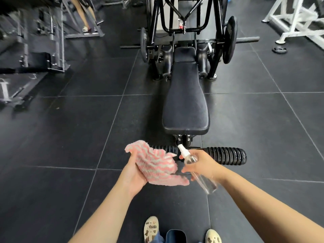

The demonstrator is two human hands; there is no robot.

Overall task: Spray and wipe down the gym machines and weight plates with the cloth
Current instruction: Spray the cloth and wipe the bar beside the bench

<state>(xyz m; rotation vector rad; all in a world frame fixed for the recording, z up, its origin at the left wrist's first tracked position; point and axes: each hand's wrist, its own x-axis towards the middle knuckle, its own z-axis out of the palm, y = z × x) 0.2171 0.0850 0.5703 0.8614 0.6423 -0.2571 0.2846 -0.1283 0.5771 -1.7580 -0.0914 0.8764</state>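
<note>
A black gym machine with a long padded bench (186, 100) stands straight ahead, with ribbed foam rollers (226, 155) at its near end. Weight plates (229, 39) hang on its bar at the right and left (143, 44). My left hand (133, 174) holds a pink and white striped cloth (156, 163), palm up, in front of the rollers. My right hand (201, 164) grips a clear spray bottle (196, 169) with a white nozzle pointing up and left, toward the cloth.
Grey machines (35, 55) fill the left side, and a white frame (298, 20) stands at the back right. A small loose plate (279, 49) lies on the dark tiled floor. Another person's leg (84, 16) shows at the far left. My feet (151, 228) are below.
</note>
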